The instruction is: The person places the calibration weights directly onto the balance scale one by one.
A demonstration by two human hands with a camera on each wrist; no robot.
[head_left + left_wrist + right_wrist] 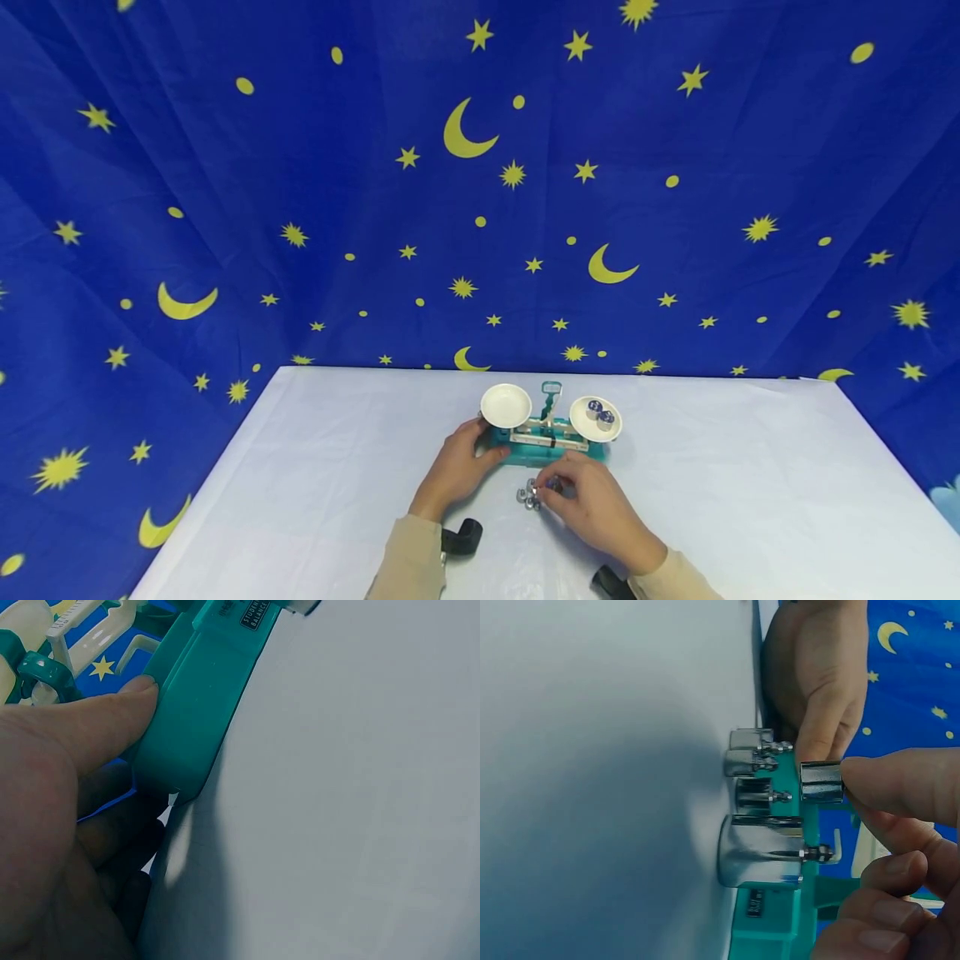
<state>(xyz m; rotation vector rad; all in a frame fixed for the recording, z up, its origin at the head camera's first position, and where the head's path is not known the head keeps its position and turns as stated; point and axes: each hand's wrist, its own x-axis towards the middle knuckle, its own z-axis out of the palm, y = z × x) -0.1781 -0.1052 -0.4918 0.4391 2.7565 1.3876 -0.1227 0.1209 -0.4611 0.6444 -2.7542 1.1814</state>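
Note:
A teal balance scale (525,457) stands on the table with two white pans. Its left pan (506,406) holds nothing; two metal weights (606,419) sit in the right pan (584,424). My left hand (453,467) grips the left end of the base (191,727), thumb on top. Just in front of the scale, my right hand (596,504) pinches a small metal weight (821,782) between thumb and fingers. Below it, a large knobbed weight (761,851) and several smaller weights (751,795) stand on the table, partly covered by the hand in the head view.
A white cloth covers the table (315,467). Behind it hangs a blue curtain (375,200) with yellow moons and stars. Black wrist mounts (462,537) show beside both forearms, near the table's front.

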